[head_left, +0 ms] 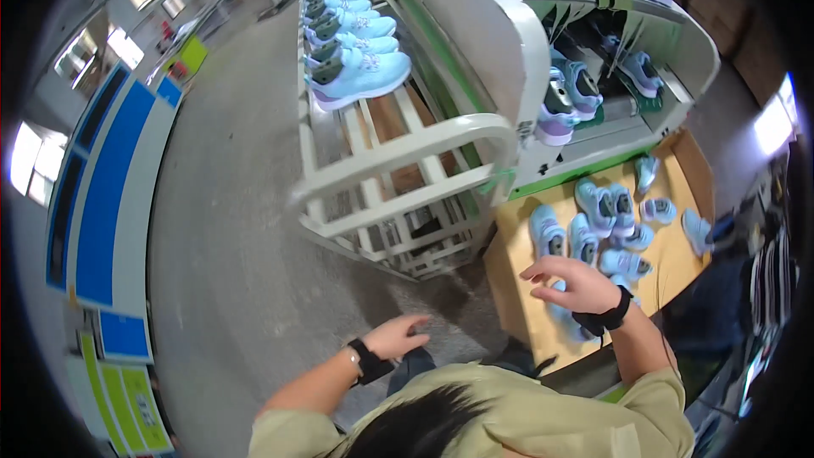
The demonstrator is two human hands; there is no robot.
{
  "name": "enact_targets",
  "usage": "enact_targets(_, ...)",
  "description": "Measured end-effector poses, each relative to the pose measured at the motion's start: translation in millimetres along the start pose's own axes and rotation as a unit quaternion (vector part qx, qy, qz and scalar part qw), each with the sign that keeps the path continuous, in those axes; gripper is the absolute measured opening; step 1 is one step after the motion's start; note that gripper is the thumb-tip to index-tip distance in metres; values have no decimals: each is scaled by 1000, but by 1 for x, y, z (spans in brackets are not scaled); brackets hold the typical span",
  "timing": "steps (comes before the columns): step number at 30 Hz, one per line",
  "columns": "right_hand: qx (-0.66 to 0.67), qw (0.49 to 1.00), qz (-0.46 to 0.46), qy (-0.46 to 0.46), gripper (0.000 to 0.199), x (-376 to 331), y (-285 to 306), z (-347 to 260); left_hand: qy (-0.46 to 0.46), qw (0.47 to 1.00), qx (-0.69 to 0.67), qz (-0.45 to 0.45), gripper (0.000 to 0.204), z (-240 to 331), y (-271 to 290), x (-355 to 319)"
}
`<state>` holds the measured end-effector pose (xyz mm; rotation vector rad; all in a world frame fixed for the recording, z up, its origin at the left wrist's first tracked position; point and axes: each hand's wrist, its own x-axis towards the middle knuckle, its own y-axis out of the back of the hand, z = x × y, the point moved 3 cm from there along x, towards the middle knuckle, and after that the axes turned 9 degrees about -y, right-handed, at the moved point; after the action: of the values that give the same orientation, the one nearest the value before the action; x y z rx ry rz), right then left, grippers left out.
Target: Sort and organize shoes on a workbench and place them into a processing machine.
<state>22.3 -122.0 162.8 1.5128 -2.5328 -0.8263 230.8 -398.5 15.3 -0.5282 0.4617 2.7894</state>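
Observation:
My right hand point(578, 283), a black band round its wrist, hovers above the near left part of a tan worktop point(536, 344). It holds nothing, and its thumb stands apart from the bent fingers. Under and beyond it several light blue sneakers lie on the worktop, with one sneaker point(548, 229) just past the fingertips. Part of the sneakers below the hand is hidden by it. My left hand point(400, 337), also banded in black at the wrist, is held in front of my body over the grey floor, its fingers loosely stretched and nothing in them.
Ahead stands a pale metal rack point(407, 153) carrying a row of blue sneakers point(360, 76). Right of it, a white machine point(530, 42) has sneakers on top and in its opening. Blue-and-white panels point(106, 195) line the left side. Dark, blurred material fills the right edge.

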Motion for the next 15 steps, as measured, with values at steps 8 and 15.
enact_targets(8, 42, 995, -89, -10, 32, 55, -167, -50, -118, 885, 264, 364, 18, 101, 264, -41)
enact_targets(15, 4, 997, -4, 81, 32, 160, -211, -78, -353, 847, 305, 256, 39, 181, 436, 105)
